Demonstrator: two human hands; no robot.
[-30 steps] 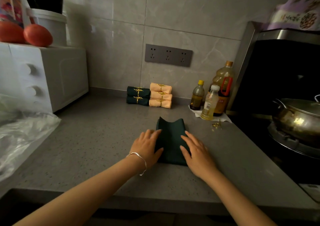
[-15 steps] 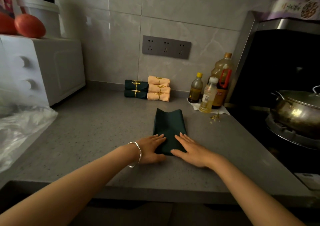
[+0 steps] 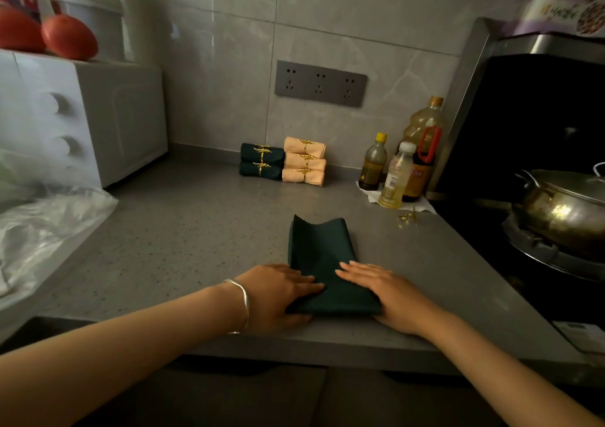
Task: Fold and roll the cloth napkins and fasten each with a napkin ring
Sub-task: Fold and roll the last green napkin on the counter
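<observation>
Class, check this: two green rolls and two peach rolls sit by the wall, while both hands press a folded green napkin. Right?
Not quite: the head view shows three peach rolls, not two. The two green rolls are right, and the left hand and right hand do press the folded green napkin.

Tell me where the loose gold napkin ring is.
In the head view, the napkin ring lies on the counter, right of the far end of the green napkin, just in front of the bottles.
</observation>
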